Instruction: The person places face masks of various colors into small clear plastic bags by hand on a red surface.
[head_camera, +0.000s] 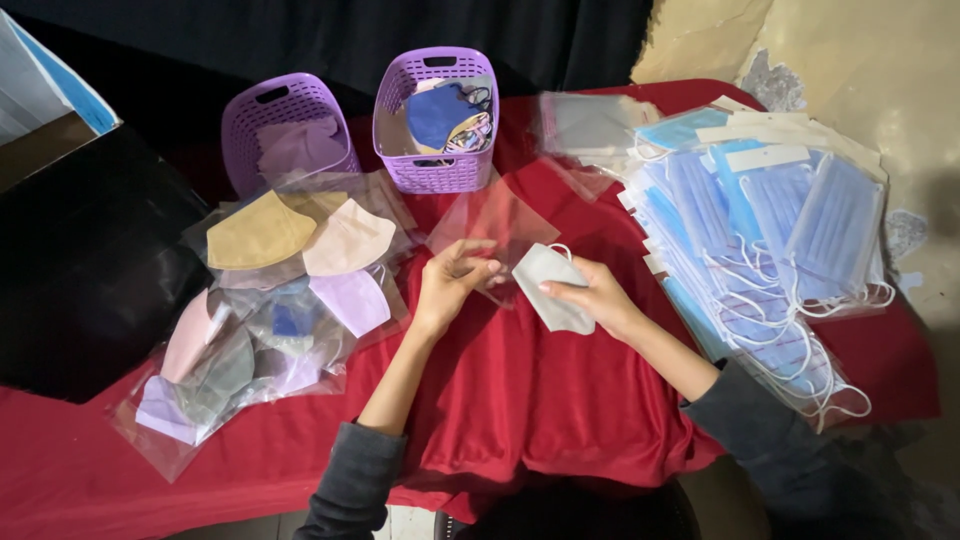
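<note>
Bagged pastel masks lie left of the fingers; the left hand pinches a clear sleeve, likely slippery; the right hand grips a soft, light white mask by its edge; blue masks lie right.

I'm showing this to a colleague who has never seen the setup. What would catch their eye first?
Probably the red cloth covering the table, with two hands at its middle: the right hand holds a white folded mask, the left hand a clear plastic sleeve. Blue masks pile up right; purple baskets stand behind.
</note>
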